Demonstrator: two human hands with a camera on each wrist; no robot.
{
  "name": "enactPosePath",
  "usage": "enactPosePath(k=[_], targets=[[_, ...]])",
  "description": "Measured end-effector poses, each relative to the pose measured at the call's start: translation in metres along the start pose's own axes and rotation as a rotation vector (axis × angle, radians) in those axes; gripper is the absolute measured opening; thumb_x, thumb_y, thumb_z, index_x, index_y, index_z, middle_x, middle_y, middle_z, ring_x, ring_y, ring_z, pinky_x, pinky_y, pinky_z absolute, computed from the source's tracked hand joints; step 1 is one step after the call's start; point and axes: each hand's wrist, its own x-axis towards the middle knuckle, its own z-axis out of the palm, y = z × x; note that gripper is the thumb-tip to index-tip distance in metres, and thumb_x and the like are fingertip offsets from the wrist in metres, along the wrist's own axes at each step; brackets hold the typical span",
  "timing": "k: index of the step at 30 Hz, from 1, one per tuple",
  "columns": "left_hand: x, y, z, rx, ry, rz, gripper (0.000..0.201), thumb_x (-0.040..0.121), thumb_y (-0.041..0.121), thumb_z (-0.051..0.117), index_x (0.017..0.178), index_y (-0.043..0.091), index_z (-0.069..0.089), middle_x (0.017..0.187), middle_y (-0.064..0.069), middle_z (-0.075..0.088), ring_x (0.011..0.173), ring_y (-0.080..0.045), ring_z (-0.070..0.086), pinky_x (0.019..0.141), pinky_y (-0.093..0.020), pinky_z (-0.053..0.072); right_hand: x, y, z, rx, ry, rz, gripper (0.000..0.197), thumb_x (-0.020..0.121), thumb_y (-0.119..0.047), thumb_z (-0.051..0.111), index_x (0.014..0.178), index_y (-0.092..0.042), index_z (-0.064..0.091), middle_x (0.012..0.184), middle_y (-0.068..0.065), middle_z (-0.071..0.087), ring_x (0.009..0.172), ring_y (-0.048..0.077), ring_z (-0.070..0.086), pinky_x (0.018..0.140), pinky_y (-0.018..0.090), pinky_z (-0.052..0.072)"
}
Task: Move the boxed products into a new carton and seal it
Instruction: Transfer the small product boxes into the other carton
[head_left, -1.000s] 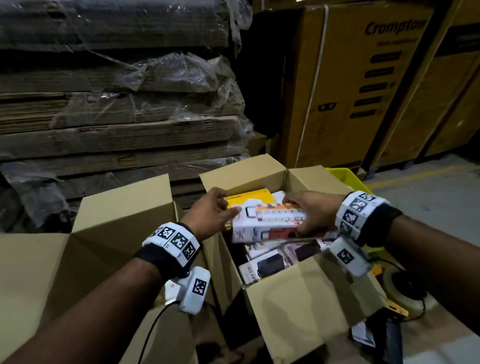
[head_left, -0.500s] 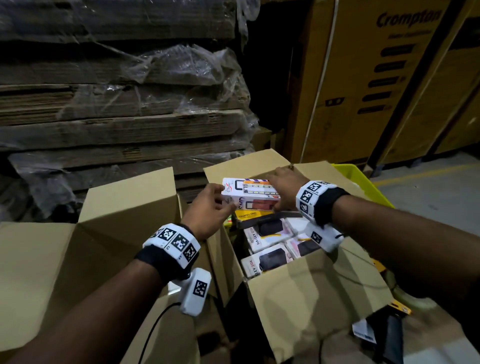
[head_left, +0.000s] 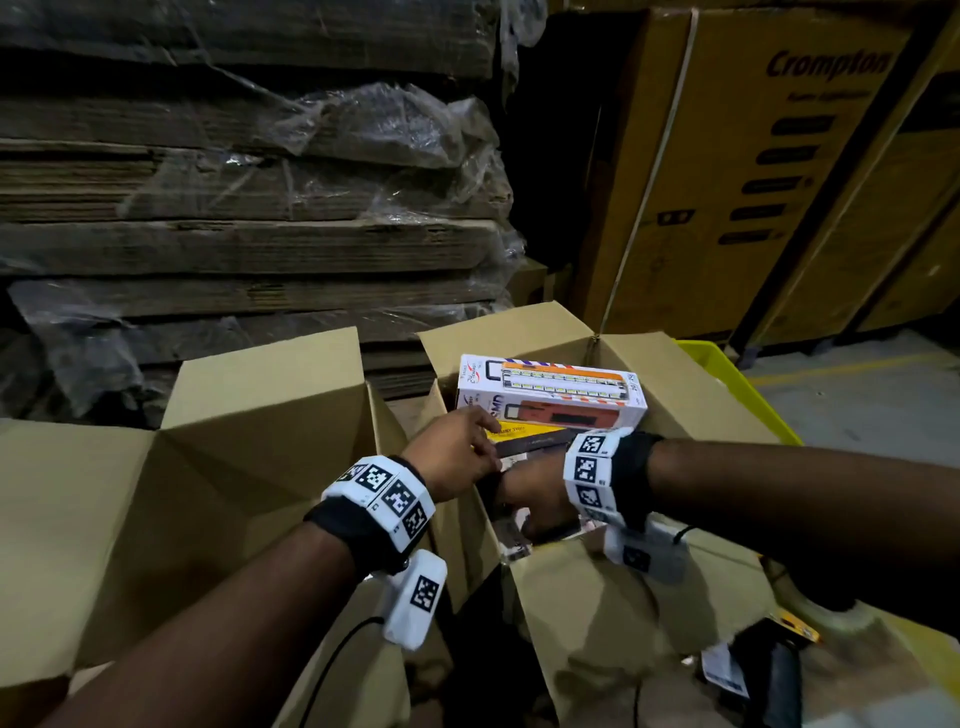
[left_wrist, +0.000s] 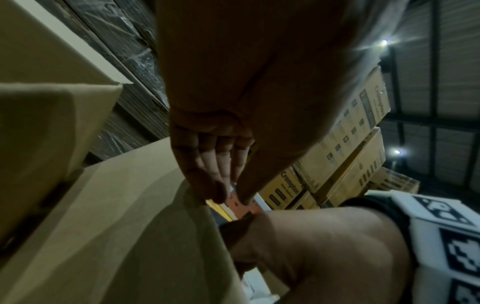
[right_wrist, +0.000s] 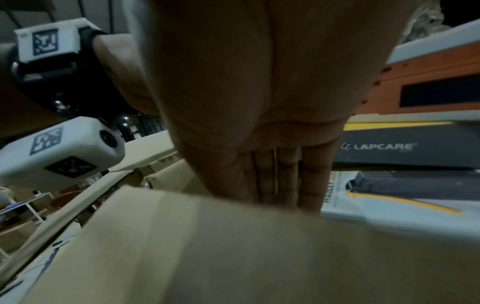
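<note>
Both hands reach into the open carton (head_left: 649, 597), the left hand (head_left: 452, 457) with relaxed fingers beside the white lantern box (head_left: 550, 392), the right hand (head_left: 535, 493) with straight fingers down among the boxes.

Head view: dim warehouse light, straight lines bowed toward the edges. Hard shadows of the arms fall across the open carton (head_left: 597, 613). Left wrist view: two ceiling lamps (left_wrist: 384, 42) flare into star glare; the left hand (left_wrist: 233, 102) is backlit and dark. Right wrist view: murky, the near carton flap (right_wrist: 233, 246) smeared and out of focus.
</note>
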Motion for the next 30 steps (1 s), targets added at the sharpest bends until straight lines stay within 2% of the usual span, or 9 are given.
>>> enactPosePath(k=[4,8,11,14,19,21,25,28,30], targets=[[-0.002,-0.006,-0.005,-0.047,0.043,-0.018,0.03,0.084,-0.001,0.069,0.111,0.01,0.061,0.087,0.0,0.067,0.072,-0.011,0.062,0.066,-0.017,0.048,0.005,0.001,0.005,-0.094,-0.035,0.022,0.042,0.081,-0.011,0.064,0.122,-0.006,0.056,0.118,0.016,0.059,0.104,0.03,0.058,0.073,0.028,0.038],[-0.007,-0.011,-0.01,-0.103,0.037,-0.034,0.029,0.085,-0.005,0.065,0.112,0.007,0.062,0.09,-0.004,0.065,0.069,-0.007,0.06,0.066,-0.016,0.05,0.013,0.001,0.004,-0.163,-0.071,-0.006,0.048,0.07,-0.013,0.071,0.116,-0.007,0.059,0.116,0.016,0.059,0.106,0.032,0.057,0.087,0.038,0.05],[-0.008,-0.015,-0.011,-0.112,0.032,-0.049,0.031,0.086,-0.005,0.065,0.112,0.011,0.062,0.092,-0.004,0.065,0.073,-0.009,0.061,0.07,-0.021,0.051,0.016,0.002,0.004,-0.214,-0.063,-0.017,0.052,0.065,-0.019,0.07,0.116,-0.013,0.058,0.117,0.013,0.053,0.104,0.033,0.055,0.085,0.044,0.053],[-0.01,-0.016,-0.009,-0.158,0.035,-0.046,0.029,0.086,-0.009,0.061,0.111,0.006,0.061,0.09,-0.004,0.061,0.07,-0.011,0.058,0.059,-0.01,0.045,0.017,0.004,0.002,-0.241,-0.059,0.017,0.047,0.063,-0.025,0.072,0.106,-0.013,0.059,0.11,0.011,0.049,0.098,0.03,0.054,0.081,0.042,0.053],[-0.013,-0.016,-0.008,-0.178,0.03,-0.038,0.029,0.087,-0.01,0.06,0.107,0.01,0.059,0.09,-0.003,0.061,0.067,-0.007,0.056,0.057,-0.009,0.043,0.012,0.007,0.005,-0.102,-0.065,0.065,0.045,0.061,-0.023,0.073,0.096,-0.023,0.044,0.096,0.009,0.058,0.085,0.03,0.059,0.073,0.042,0.055],[-0.015,-0.014,-0.01,-0.187,0.03,-0.031,0.03,0.086,-0.012,0.058,0.11,0.007,0.06,0.091,-0.002,0.06,0.068,-0.005,0.056,0.057,-0.007,0.043,0.009,0.005,0.003,-0.018,-0.029,0.068,0.052,0.064,-0.018,0.078,0.105,-0.015,0.048,0.103,0.011,0.059,0.089,0.028,0.057,0.075,0.036,0.052],[-0.025,-0.013,-0.018,-0.192,0.019,-0.001,0.037,0.084,-0.007,0.064,0.115,0.012,0.056,0.108,-0.007,0.061,0.084,-0.011,0.062,0.076,-0.021,0.053,-0.015,0.008,-0.022,0.093,0.109,0.059,0.069,0.063,-0.022,0.084,0.123,-0.015,0.051,0.108,0.003,0.053,0.092,0.016,0.047,0.075,0.024,0.039],[-0.037,-0.012,-0.031,-0.231,-0.057,0.007,0.062,0.072,0.019,0.088,0.124,0.017,0.055,0.117,0.0,0.063,0.102,-0.012,0.064,0.094,-0.033,0.055,-0.047,0.017,-0.048,0.22,0.294,0.134,0.069,0.062,-0.03,0.087,0.121,-0.021,0.052,0.11,-0.001,0.054,0.097,0.016,0.051,0.079,0.026,0.044],[-0.049,-0.006,-0.044,-0.23,-0.086,0.039,0.081,0.064,0.032,0.092,0.133,0.022,0.051,0.122,0.008,0.062,0.113,-0.007,0.059,0.099,-0.032,0.052,-0.072,0.017,-0.068,0.38,0.431,0.12,0.067,0.064,-0.025,0.088,0.119,-0.02,0.052,0.104,-0.003,0.056,0.091,0.011,0.055,0.077,0.02,0.047]])
